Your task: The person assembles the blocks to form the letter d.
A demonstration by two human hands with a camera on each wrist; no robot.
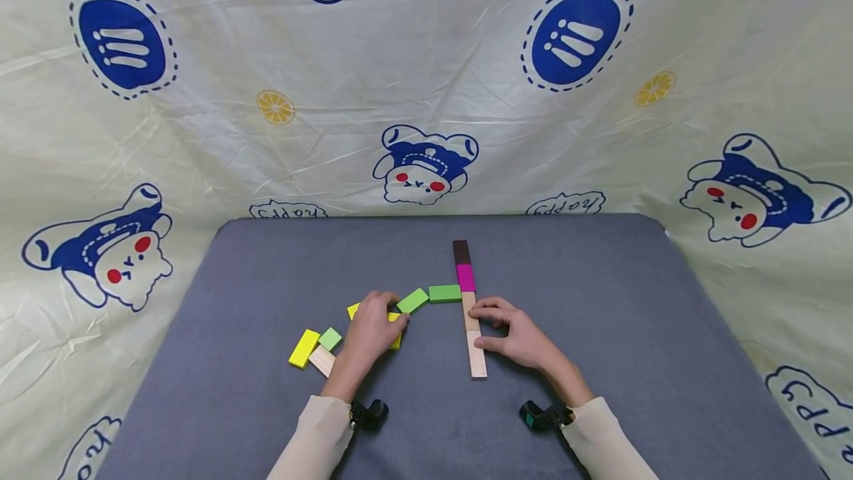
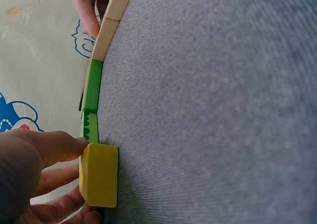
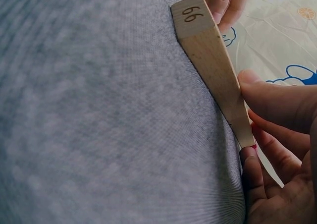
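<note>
My left hand (image 1: 373,328) is at the left of the block line, its thumb and fingers at opposite sides of a yellow block (image 2: 101,177), gripping it. The hand partly hides yellow in the head view. Two green blocks (image 1: 413,301) (image 1: 445,294) lie end to end towards a straight column. That column has a dark brown block (image 1: 461,252), a magenta block (image 1: 466,278) and two plain wooden blocks (image 1: 470,311) (image 1: 476,361). My right hand (image 1: 516,335) rests against the wooden blocks' right side, thumb and index finger touching them. The nearest wooden block is marked 66 in the right wrist view.
By the left forearm lie another yellow block (image 1: 304,349), a small green block (image 1: 329,338) and a wooden block (image 1: 322,360). Everything lies on a grey cloth-covered table (image 1: 566,265). A printed pale sheet (image 1: 333,147) hangs behind and beside it.
</note>
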